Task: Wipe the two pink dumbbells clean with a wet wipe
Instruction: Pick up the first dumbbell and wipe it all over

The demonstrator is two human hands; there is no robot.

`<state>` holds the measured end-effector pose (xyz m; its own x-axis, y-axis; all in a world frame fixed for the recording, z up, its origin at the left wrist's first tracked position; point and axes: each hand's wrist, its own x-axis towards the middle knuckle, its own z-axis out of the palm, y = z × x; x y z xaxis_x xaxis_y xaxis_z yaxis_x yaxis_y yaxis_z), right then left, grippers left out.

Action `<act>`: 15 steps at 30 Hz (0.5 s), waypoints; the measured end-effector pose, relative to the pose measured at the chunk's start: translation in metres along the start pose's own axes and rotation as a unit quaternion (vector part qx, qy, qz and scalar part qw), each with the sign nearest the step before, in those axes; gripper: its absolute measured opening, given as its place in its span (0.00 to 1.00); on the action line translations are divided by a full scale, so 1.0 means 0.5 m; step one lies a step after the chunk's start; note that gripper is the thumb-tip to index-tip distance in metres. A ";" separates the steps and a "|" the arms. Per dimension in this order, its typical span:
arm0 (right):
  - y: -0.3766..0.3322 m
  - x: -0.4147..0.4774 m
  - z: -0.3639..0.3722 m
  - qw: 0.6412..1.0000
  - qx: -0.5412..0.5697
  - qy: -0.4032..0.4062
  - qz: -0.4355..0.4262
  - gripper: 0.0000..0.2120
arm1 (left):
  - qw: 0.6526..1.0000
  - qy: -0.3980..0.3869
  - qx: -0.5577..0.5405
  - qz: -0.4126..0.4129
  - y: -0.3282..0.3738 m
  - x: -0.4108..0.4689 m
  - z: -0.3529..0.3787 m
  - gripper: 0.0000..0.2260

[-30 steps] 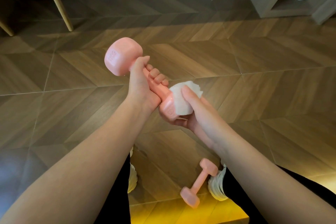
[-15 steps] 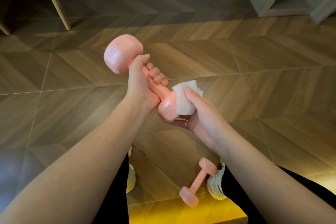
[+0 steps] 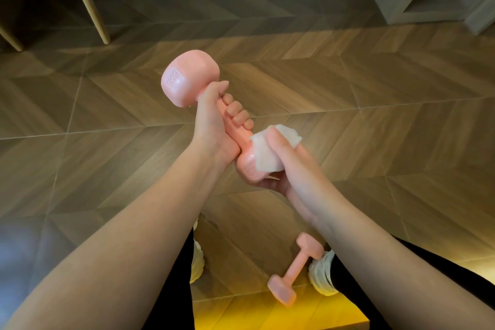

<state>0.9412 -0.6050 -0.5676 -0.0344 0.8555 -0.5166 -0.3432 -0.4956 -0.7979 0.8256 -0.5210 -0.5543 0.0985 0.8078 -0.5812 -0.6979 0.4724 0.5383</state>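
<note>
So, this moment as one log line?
left hand: grips pink dumbbell's handle | right hand: presses wet wipe on its near head | second pink dumbbell: on floor

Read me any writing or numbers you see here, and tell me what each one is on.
"1KG": raised on the far head of the held dumbbell, gripped by the left hand.
Its near head, under the wet wipe in the right hand: any marking is too blurred to read.
The dumbbell on the floor: no text shows.
</note>
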 end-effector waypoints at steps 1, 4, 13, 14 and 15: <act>-0.004 -0.001 -0.004 1.000 0.012 -0.005 0.005 0.19 | 1.000 0.000 -0.005 0.000 0.001 0.000 0.001 0.17; -0.012 -0.008 -0.026 0.996 0.038 -0.073 0.018 0.24 | 1.000 0.004 -0.021 -0.002 0.005 0.000 0.001 0.17; 0.005 -0.009 -0.007 0.999 -0.042 -0.028 -0.021 0.23 | 1.000 0.003 0.004 -0.002 -0.002 -0.004 -0.003 0.18; 0.004 -0.008 -0.002 0.999 -0.035 -0.020 -0.025 0.18 | 1.000 0.001 0.008 0.000 -0.002 -0.003 -0.001 0.18; 0.004 -0.006 0.000 0.999 -0.030 -0.012 -0.027 0.15 | 1.000 -0.001 0.010 0.001 -0.003 -0.003 0.001 0.17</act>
<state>0.9405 -0.6086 -0.5676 -0.0398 0.8840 -0.4657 -0.2875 -0.4565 -0.8420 0.8268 -0.5225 -0.5539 0.0989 0.8098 -0.5783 -0.6843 0.4773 0.5513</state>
